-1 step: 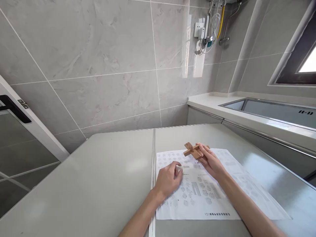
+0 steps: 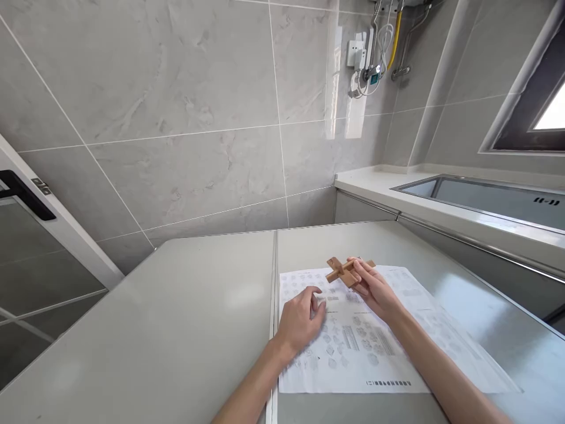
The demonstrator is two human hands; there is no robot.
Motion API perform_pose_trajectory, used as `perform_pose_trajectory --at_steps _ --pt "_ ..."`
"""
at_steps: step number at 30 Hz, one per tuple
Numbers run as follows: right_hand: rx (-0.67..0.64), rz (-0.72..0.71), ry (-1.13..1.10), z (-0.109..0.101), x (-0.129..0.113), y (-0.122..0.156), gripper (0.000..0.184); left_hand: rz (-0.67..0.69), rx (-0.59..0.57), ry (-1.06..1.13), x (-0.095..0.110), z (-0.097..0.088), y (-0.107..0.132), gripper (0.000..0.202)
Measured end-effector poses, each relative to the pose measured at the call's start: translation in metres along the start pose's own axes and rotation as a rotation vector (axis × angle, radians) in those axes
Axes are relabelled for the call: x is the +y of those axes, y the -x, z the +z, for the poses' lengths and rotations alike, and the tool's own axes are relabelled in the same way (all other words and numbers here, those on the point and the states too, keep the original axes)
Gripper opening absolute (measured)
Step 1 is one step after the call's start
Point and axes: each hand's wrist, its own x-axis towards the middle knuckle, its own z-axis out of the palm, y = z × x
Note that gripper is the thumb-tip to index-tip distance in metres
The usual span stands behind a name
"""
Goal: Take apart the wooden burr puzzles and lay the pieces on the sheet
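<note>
My right hand (image 2: 376, 290) pinches a brown wooden puzzle (image 2: 339, 270) made of crossed notched sticks, held in the air over the far part of the printed sheet. One stick points left out of my fingers, and another end (image 2: 371, 263) shows behind them. My fingers hide part of the joint. On the left side of the paper rests my left hand (image 2: 302, 318), its fingers loosely curled and the thumb apart from them, with nothing visible between. The printed sheet (image 2: 353, 368) lies beneath both hands and carries rows of small diagrams and text.
The light grey tabletop (image 2: 198, 330) has a seam (image 2: 273, 306) just left of the sheet. A white counter (image 2: 366, 179) with a sink (image 2: 481, 197) stands at the right. A door with a black handle (image 2: 29, 194) is at the left, a tiled wall behind.
The wooden puzzle and my right fingers have shifted very slightly left and down. My left hand has barely moved, its fingers edging a little left.
</note>
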Motion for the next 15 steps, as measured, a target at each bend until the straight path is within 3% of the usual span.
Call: perform_pose_trajectory --at_steps 4,9,15 --pt "-0.134 0.095 0.044 0.011 0.003 0.007 0.050 -0.047 0.101 0.100 -0.001 0.002 -0.002 0.051" --pt "-0.316 0.185 0.101 0.021 0.006 0.013 0.048 -0.032 0.073 0.205 -0.003 0.006 0.000 0.090" --pt "-0.413 0.214 0.151 0.028 0.004 0.018 0.046 -0.037 0.046 0.248 -0.006 0.009 0.002 0.104"
